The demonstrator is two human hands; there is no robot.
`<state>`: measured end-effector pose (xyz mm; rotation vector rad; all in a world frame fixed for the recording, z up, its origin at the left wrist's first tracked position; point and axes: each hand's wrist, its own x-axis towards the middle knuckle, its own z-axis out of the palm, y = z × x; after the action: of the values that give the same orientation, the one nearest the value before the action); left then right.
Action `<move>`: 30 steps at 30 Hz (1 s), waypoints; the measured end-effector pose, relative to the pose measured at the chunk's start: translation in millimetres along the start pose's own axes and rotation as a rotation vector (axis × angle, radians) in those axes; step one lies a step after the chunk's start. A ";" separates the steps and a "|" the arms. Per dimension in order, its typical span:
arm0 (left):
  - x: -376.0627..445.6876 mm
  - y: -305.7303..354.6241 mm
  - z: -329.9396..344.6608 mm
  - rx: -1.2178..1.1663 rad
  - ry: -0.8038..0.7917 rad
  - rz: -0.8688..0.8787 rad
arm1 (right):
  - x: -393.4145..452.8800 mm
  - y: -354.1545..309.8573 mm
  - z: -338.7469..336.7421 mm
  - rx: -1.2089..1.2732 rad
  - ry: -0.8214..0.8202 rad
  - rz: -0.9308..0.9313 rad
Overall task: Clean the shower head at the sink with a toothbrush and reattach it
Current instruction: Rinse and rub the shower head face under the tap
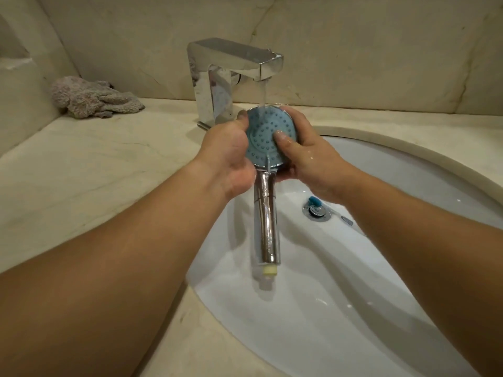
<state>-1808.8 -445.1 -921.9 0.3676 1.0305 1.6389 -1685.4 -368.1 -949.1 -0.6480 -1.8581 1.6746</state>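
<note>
The shower head (265, 131) has a round blue nozzle face and a chrome handle that points down toward me over the sink (381, 268). Water from the chrome faucet (236, 66) runs onto the top of the face. My left hand (228, 153) grips the head's left rim. My right hand (307, 153) wraps around the right rim, its thumb pressing on the blue face. The toothbrush (317, 201), blue-headed, lies in the basin by the drain, mostly hidden under my right forearm.
A crumpled grey cloth (92, 97) lies on the beige marble counter (95, 172) at the back left, against the wall. The chrome drain (317, 212) sits in the basin's middle. Marble walls close in behind and to the left.
</note>
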 end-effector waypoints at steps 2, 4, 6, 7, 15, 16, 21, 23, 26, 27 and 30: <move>-0.5 -1.8 2.4 -0.007 0.015 0.005 | 5.9 4.0 11.4 -0.161 0.199 -0.074; -1.2 -4.8 6.2 -0.012 0.009 0.028 | 12.6 6.1 19.8 -0.206 0.416 -0.103; -1.2 -7.0 7.9 -0.029 0.012 0.043 | 16.1 6.2 25.8 -0.165 0.507 -0.089; -0.6 -6.7 7.6 -0.034 0.017 0.046 | 16.8 6.6 27.6 -0.170 0.508 -0.090; -3.9 -1.4 3.5 0.024 0.035 0.031 | -2.7 -4.1 2.3 -0.016 -0.044 -0.015; -5.6 -1.9 5.4 0.012 0.041 0.030 | -3.7 -5.1 1.9 -0.015 -0.019 -0.023; -10.8 -3.8 12.2 -0.033 0.099 0.066 | 2.9 -1.2 22.4 -0.433 0.426 -0.189; -12.1 -4.9 14.0 -0.037 0.120 0.086 | 5.4 -2.9 29.6 -0.470 0.563 -0.223; -11.3 -5.4 14.3 -0.031 0.136 0.110 | 10.5 -3.8 37.1 -0.421 0.630 -0.142; -11.2 -5.9 14.4 -0.010 0.138 0.114 | 13.5 -3.2 37.7 -0.350 0.664 -0.085; -14.7 -6.9 16.7 0.053 0.117 0.117 | 16.8 -4.5 37.3 -0.043 0.663 0.116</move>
<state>-1787.8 -451.1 -913.8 0.3764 1.1607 1.7572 -1723.1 -384.4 -946.0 -1.1782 -1.3938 1.2664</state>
